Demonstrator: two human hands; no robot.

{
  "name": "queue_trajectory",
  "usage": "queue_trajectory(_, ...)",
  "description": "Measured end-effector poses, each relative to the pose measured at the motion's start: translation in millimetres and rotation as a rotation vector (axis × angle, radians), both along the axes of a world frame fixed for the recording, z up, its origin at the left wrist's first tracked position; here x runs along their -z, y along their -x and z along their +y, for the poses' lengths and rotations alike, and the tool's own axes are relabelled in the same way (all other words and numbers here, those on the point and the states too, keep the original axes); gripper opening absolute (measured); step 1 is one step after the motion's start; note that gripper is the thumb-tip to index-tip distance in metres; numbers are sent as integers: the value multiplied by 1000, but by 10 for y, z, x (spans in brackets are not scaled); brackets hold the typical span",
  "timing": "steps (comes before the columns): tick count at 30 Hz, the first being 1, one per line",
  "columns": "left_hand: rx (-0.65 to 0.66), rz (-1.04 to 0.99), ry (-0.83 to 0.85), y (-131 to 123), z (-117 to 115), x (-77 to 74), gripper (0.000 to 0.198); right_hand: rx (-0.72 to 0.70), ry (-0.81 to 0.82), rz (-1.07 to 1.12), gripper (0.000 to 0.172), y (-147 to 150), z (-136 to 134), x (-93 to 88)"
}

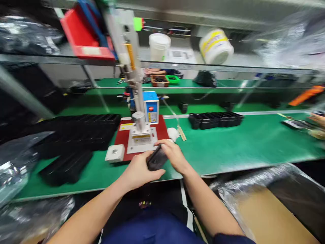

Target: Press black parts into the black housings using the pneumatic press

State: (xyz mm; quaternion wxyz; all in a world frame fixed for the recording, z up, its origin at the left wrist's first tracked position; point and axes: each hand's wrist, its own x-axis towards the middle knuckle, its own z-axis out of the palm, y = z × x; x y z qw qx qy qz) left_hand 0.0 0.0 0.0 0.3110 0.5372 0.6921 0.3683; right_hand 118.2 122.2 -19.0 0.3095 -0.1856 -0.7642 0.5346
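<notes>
A small black plastic box (157,158) is held tilted just above the front edge of the bench. My left hand (138,172) grips it from the left, with fingers behind it and the thumb along its lower side. My right hand (175,156) closes on its upper right side, its fingertips over the top. Right behind my hands stands a press machine (141,130) on a red base plate (162,127). A white square block with a metal button (115,153) sits at the plate's front left corner.
Rows of black boxes (78,132) fill the bench's left side; another row (215,119) stands at right. A blue control box (151,106) is behind the press. Plastic-lined cartons (274,210) flank my seat. A co-worker's hand (317,120) is at far right.
</notes>
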Motion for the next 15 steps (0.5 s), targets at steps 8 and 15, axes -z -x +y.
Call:
queue_trajectory(8,-53,0,59,56,-109,22,34,-13,-6,88,41,75,-119,202)
queue_trajectory(15,-29,72,53,5,-96,101,48,40,-37,137,41,22,-124,288)
